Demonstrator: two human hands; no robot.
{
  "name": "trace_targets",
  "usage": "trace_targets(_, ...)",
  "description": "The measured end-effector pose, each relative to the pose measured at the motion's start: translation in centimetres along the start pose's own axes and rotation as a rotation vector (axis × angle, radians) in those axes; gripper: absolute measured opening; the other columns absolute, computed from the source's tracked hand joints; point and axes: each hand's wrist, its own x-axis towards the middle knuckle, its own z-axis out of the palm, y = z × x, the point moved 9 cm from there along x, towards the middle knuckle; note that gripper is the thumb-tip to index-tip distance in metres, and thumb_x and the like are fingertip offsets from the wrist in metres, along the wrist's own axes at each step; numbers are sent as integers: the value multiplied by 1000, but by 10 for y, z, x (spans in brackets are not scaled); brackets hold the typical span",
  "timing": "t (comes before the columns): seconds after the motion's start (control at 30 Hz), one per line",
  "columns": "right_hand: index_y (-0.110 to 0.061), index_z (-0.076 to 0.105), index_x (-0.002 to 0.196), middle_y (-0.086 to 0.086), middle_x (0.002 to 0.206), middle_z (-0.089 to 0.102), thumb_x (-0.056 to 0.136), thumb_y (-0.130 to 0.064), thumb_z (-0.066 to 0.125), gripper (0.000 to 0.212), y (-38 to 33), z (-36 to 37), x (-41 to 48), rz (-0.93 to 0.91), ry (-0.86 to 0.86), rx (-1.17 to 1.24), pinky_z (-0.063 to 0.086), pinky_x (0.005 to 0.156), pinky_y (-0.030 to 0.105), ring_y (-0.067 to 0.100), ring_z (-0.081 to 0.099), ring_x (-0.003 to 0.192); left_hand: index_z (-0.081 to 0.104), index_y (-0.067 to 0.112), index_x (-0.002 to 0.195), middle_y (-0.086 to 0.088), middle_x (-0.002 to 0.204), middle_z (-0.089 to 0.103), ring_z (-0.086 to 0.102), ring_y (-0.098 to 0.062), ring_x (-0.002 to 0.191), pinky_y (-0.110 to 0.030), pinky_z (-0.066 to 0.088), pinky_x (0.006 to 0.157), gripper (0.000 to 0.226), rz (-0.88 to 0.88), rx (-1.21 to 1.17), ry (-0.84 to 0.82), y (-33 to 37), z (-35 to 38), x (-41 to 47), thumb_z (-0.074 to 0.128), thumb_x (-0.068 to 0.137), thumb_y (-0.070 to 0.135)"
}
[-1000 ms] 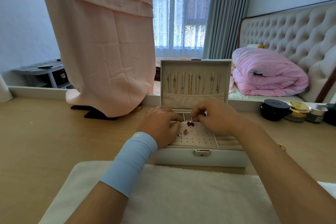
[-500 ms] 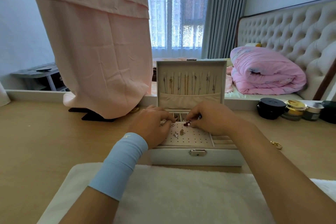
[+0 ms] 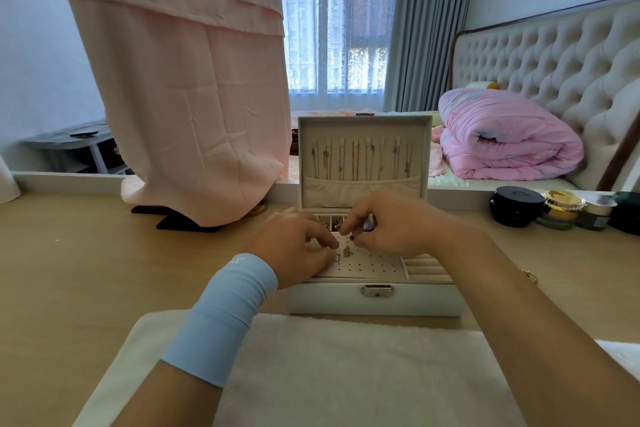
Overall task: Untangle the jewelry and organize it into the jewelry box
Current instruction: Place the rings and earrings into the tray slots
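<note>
Over the box's (image 3: 346, 302) perforated panel (image 3: 374, 267), the right hand (image 3: 391, 229) pinched a dark-red stud (image 3: 352, 237), grip almost fully closed. The left hand (image 3: 294, 246) lay curled beside a silver piece (image 3: 337, 256); whether it held the piece could not be told. The studs appeared light, tiny and slippery, best taken by the head with the post downward.

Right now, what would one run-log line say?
step: sorting earrings | left hand, right hand: fingers curled over earring pad, grip unclear | jewelry box: open | necklaces: hung in lid
</note>
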Motion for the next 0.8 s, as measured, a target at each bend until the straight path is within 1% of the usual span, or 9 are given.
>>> trace_targets(0.1,-37,77,105,-24,97,66,90,-25,74,19,-6,14,2,-8,-78,-2,50,84,22,-3,60,93,75,41,89,20,86,55,48,-8,88,-33,47,86,9,-1,-13,-22,1,4,0,69,83,45)
trace_targets(0.2,-37,77,98,-22,99,69,89,-31,76,12,-4,16,4,-6,-65,0,48,81,20,-3,60,92,73,42,81,18,86,57,50,-8,85,-33,49,83,4,-25,-45,-19,-3,6,0,70,82,45)
trace_targets(0.33,-36,76,93,-21,94,68,88,-32,76,6,-1,-2,3,9,99,44,48,81,23,-3,60,88,68,44,76,13,91,62,54,-7,83,-35,54,80,5,-68,-137,-25,-8,6,-1,70,81,44)
trace_targets(0.43,-31,76,88,-15,90,71,88,-29,76,2,-3,-12,1,-7,196,177,51,71,24,-9,61,67,67,44,74,12,95,63,55,-7,86,-35,55,81,6,-81,-155,-57,-10,7,-2,71,80,43)
trace_targets(0.5,-27,77,86,-12,82,73,86,-28,78,2,-10,-16,0,-46,243,256,53,66,24,-7,63,63,69,43,84,15,96,64,57,-5,87,-32,55,82,4,-74,-185,-52,-11,3,-3,70,81,41)
trace_targets(0.6,-25,79,85,-12,75,74,82,-28,82,5,-16,-22,-1,-56,340,404,56,67,21,2,69,69,64,34,107,18,90,68,60,2,84,-14,48,76,22,-30,-326,115,-11,-19,-3,70,85,31)
trace_targets(0.63,-24,80,85,-12,75,74,81,-29,83,7,-17,-23,-1,-50,374,449,56,67,20,2,69,70,63,33,108,16,90,70,62,3,83,-11,47,74,25,-18,-387,175,-10,-27,-3,72,85,28)
trace_targets(0.7,-23,80,83,-10,76,74,80,-33,83,10,-19,-23,-1,-23,439,514,57,65,19,1,69,69,65,29,105,13,88,73,66,0,82,-11,50,74,25,-7,-495,265,-9,-39,-5,74,83,24)
trace_targets(0.8,-21,81,83,-8,70,73,82,-32,81,12,-21,-22,-2,19,482,607,48,54,13,-3,61,54,71,27,101,14,85,74,68,1,81,-11,51,77,21,-7,-552,342,-8,-47,-8,76,82,19)
